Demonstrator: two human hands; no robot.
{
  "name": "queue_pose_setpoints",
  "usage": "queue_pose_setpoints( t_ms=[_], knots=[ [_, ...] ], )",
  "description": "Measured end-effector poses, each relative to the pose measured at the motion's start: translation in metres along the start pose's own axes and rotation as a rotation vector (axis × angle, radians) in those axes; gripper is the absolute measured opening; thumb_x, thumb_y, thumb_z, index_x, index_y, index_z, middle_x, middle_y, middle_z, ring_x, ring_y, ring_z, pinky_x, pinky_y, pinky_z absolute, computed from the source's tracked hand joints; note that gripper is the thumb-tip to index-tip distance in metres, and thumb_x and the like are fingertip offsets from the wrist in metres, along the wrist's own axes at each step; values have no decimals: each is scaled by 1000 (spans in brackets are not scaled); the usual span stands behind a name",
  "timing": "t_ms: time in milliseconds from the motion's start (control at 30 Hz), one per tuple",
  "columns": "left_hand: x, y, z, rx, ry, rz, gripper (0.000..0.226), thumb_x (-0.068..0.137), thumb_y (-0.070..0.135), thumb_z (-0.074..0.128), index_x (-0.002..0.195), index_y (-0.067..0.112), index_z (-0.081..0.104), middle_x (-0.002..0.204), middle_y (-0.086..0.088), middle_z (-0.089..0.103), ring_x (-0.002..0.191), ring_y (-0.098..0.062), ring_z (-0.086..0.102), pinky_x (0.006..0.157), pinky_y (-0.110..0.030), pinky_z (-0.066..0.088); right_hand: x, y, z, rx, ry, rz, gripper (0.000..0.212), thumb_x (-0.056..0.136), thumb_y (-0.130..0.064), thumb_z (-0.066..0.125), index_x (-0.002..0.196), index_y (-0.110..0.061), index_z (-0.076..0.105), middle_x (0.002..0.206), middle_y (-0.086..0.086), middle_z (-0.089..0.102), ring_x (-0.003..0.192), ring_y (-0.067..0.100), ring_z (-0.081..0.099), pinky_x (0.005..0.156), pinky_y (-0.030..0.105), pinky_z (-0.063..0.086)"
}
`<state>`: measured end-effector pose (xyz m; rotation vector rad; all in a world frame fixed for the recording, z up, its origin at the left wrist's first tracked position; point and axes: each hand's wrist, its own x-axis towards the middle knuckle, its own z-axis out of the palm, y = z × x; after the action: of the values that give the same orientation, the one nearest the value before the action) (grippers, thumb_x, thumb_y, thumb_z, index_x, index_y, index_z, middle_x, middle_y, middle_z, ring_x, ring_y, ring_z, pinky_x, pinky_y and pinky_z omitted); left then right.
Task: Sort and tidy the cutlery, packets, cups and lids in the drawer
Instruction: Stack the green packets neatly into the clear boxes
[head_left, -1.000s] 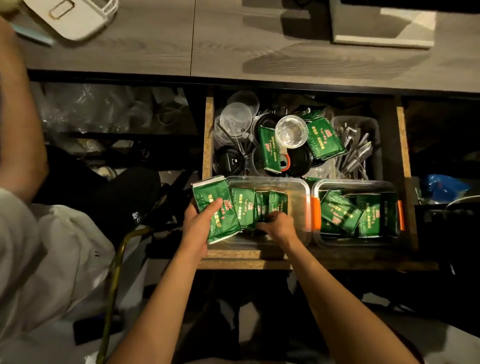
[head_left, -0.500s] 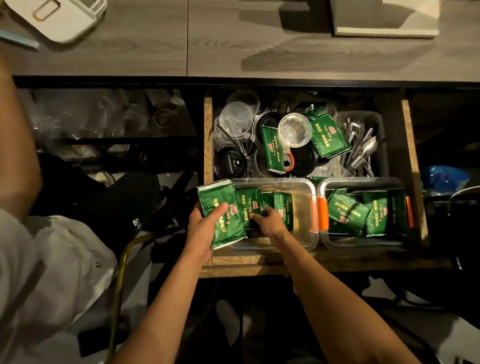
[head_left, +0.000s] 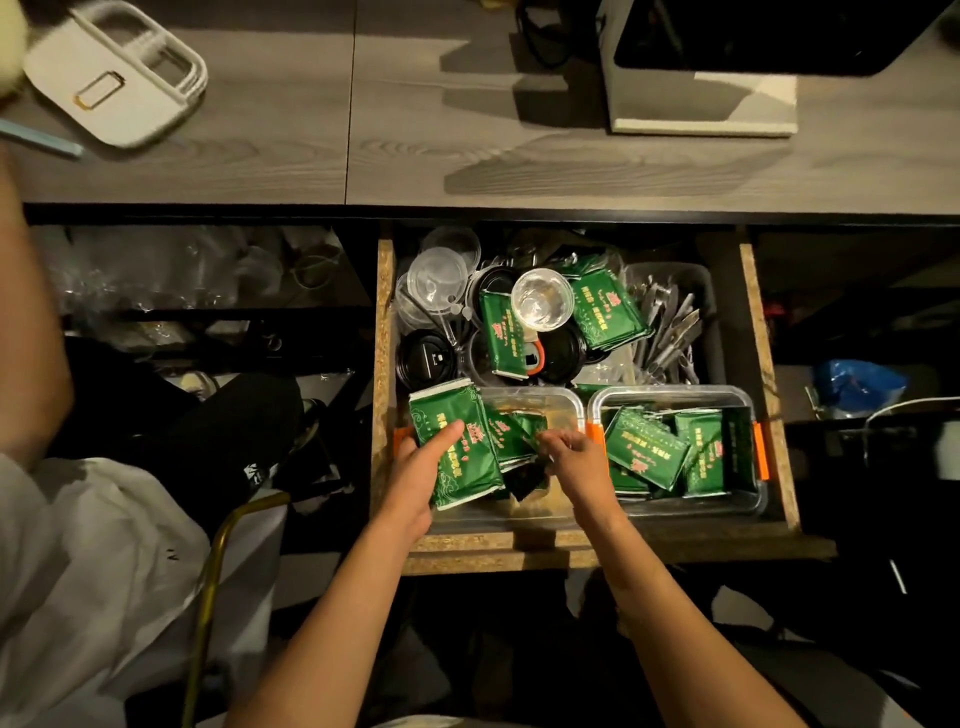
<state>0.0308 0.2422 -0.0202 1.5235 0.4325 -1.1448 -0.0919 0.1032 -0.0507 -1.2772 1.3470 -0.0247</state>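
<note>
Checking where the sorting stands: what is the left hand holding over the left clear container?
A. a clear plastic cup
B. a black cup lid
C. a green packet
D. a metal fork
C: the left hand grips a green packet at the left clear container.

An office pantry or break area: a grey wood-grain counter above a drawer of takeaway lids, tea packets and cutlery.

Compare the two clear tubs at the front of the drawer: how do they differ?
The left tub has both hands in it, the left hand holding a packet, the right hand among the packets; the right tub is untouched. The right tub's packets lie loose and overlapping. Both are clear with orange clips.
</note>
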Motion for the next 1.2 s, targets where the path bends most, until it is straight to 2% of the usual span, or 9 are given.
queue_pose_setpoints(
  t_ms=[100, 267, 400, 500, 600, 700, 833, 1067, 1200],
  knots=[
    [-7, 4, 21, -36, -36, -25, 113, 72, 50, 79, 159, 18, 14, 162, -4, 24, 148, -27, 25, 118, -45, 24, -12, -21, -19, 271, -66, 101, 26, 101, -28, 51, 90, -12, 68, 55, -9, 56, 42, 1, 43, 38, 15, 30],
    [8, -7, 50, -113, -67, -54, 138, 34, 64, 94, 151, 31, 30, 148, -5, 49, 129, -29, 53, 105, -52, 46, 2, -45, -57, 539, -82, 125, 49, 102, -54, 29, 110, -17, 61, 69, -3, 52, 56, 8, 40, 54, 27, 29],
    [-5, 2, 81, -91, -61, -51, 100, 81, 45, 78, 156, 16, 19, 145, 0, 41, 138, -26, 39, 106, -38, 36, 28, -68, -96, 760, 42, 115, 34, 105, -36, 33, 95, -17, 59, 66, -3, 49, 53, 8, 41, 52, 22, 31],
    [-11, 7, 102, -70, -81, -51, 69, 83, 40, 76, 138, 18, 39, 134, 1, 46, 121, -21, 49, 95, -33, 44, 50, -81, -122, 829, 106, 51, 23, 105, -24, 40, 95, -15, 58, 69, -3, 51, 55, 7, 47, 51, 18, 38],
    [-4, 4, 115, -78, -42, -36, 74, 77, 46, 79, 135, 17, 43, 137, -2, 53, 119, -23, 53, 99, -40, 47, 67, -87, -137, 744, 162, 6, 21, 103, -10, 44, 122, -9, 52, 84, 0, 58, 71, 9, 57, 65, 18, 47],
    [-2, 2, 125, -144, -84, -15, 84, 74, 50, 78, 141, 18, 40, 132, 5, 50, 127, -23, 48, 109, -42, 37, 76, -81, -139, 721, 177, 81, 23, 99, 1, 39, 116, -7, 51, 74, 0, 49, 56, 5, 45, 47, 15, 36],
    [0, 2, 118, -179, 31, 15, 60, 83, 44, 75, 129, 18, 46, 119, 5, 55, 116, -21, 55, 99, -38, 44, 52, -64, -123, 628, 118, 148, 38, 100, 0, 40, 137, -5, 46, 112, 9, 60, 83, 12, 56, 74, 22, 48],
    [-2, -5, 71, -182, 239, 140, 79, 74, 49, 78, 138, 17, 48, 134, 3, 54, 120, -19, 53, 105, -46, 43, 11, -21, -36, 466, -117, 149, 21, 99, -2, 47, 116, -7, 59, 108, 13, 62, 91, 20, 61, 73, 31, 58],
    [2, -13, 39, -194, 296, 123, 110, 61, 62, 83, 151, 20, 34, 152, -2, 42, 138, -27, 42, 113, -55, 34, 23, 12, 5, -41, -149, 16, 37, 93, -8, 63, 128, -10, 53, 118, 8, 60, 97, 17, 61, 89, 29, 53]
  ],
)
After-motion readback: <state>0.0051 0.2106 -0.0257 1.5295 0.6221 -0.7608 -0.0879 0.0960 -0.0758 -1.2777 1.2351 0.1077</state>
